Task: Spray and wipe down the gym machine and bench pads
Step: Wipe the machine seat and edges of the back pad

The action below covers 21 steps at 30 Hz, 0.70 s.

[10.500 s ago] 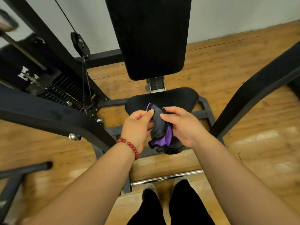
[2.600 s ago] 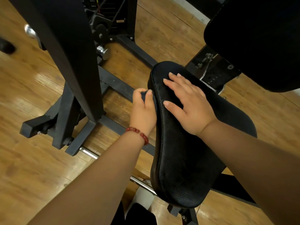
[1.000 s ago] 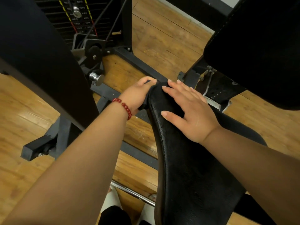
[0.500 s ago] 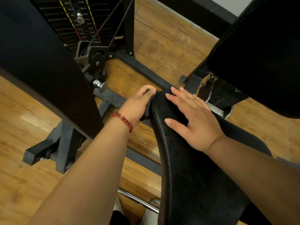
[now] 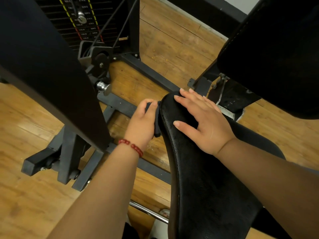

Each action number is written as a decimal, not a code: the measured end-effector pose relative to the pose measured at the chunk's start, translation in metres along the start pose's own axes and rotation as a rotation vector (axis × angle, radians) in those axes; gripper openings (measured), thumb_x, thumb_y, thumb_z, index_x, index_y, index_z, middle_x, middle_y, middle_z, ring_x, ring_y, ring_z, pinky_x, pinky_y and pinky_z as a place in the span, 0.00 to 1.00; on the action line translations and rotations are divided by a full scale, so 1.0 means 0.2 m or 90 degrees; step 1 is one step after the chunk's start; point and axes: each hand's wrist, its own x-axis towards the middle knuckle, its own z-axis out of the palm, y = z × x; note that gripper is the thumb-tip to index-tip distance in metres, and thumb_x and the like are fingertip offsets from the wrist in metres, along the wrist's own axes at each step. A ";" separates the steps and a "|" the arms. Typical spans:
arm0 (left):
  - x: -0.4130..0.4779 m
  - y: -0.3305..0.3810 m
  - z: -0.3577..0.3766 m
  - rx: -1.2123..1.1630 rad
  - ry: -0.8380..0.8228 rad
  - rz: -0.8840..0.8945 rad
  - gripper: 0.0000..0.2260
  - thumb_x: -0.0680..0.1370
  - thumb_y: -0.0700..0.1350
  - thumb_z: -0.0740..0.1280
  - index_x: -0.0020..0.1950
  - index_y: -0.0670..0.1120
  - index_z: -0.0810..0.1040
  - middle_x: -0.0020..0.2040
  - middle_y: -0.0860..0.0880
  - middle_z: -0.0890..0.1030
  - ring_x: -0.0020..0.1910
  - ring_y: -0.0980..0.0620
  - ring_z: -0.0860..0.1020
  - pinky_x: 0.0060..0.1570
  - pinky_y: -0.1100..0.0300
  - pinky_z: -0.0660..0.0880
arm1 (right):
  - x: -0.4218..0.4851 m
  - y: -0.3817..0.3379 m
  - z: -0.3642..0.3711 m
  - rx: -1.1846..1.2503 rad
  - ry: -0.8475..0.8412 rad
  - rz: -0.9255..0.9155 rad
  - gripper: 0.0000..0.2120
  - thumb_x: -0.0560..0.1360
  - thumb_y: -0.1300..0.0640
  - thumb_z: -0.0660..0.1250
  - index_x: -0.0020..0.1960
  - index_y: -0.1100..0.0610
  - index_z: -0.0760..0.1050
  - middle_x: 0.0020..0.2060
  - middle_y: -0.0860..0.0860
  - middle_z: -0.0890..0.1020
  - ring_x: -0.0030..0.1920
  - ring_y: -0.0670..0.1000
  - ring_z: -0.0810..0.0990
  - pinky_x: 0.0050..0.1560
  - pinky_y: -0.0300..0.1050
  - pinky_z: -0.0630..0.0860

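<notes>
Gripping a dark cloth (image 5: pixel 157 125) in curled fingers, the left hand (image 5: pixel 142 121) is pressing it against the left side edge of the black seat pad (image 5: pixel 198 178), close to the pad's far end. The back of the hand is facing up, and only a strip of cloth is showing between the fingers and the pad's rim. A red bead bracelet (image 5: pixel 132 147) is sitting on that wrist, and the bare forearm is running in from the lower left.

The right hand (image 5: pixel 202 123) is lying flat on top of the pad, with fingers straight and slightly spread, thumb splayed toward the left edge, and fingertips reaching the rounded far end. It is holding nothing, resting palm down on the textured surface, with its forearm crossing the pad from the lower right.

Beyond the hands, the black back pad (image 5: pixel 276 57) is rising at the upper right, just past the seat's far end, with a metal bracket (image 5: pixel 229 100) showing below it. A thick black frame post (image 5: pixel 51 66) is slanting across the left. Behind it are standing the weight stack (image 5: pixel 82 30) with its numbered plates, a cable pulley (image 5: pixel 101 62) and a chrome knob (image 5: pixel 103 87). The machine's base rails are lying on a wooden floor (image 5: pixel 25 126), and a chrome bar (image 5: pixel 148 212) is crossing low beside the seat.
</notes>
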 end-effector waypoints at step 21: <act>-0.40 0.11 -0.05 0.208 0.048 0.185 0.08 0.80 0.52 0.65 0.57 0.59 0.69 0.50 0.60 0.75 0.49 0.64 0.76 0.46 0.69 0.72 | -0.13 -0.13 -0.07 -0.028 0.038 0.144 0.24 0.81 0.43 0.57 0.76 0.49 0.64 0.75 0.47 0.64 0.76 0.50 0.58 0.75 0.49 0.53</act>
